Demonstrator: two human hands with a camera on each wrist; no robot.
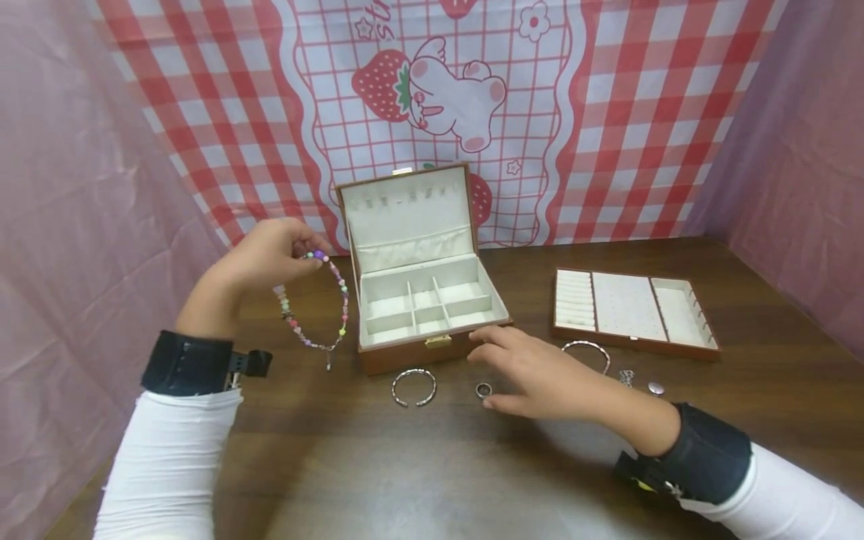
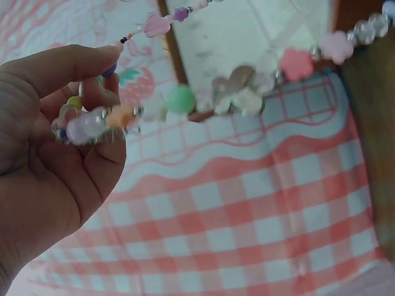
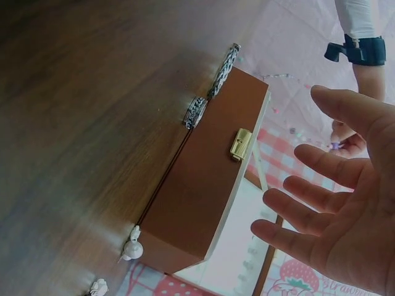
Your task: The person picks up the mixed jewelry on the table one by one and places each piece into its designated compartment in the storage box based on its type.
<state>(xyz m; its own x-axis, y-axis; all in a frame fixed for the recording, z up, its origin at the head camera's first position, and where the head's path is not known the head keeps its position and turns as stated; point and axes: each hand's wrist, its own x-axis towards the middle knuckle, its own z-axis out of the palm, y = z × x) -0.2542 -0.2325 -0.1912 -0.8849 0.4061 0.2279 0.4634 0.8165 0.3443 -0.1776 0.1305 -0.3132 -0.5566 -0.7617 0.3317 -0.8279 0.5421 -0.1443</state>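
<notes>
A colourful beaded necklace hangs in a loop from my left hand, which pinches it between thumb and fingers. In the left wrist view, its pastel beads cross in front of the camera. To the right of it stands an open brown jewelry box, its white compartments bare. My right hand, fingers spread, hovers near the box's front right corner and holds nothing. Below its fingers lies a small ring. A silver cuff bracelet lies before the box, whose gold clasp faces forward.
A brown tray with white lining and ring rolls lies on the right. Near it, partly behind my right hand, are another bracelet, a small silver chain piece and a round shiny piece. A checked strawberry cloth hangs behind.
</notes>
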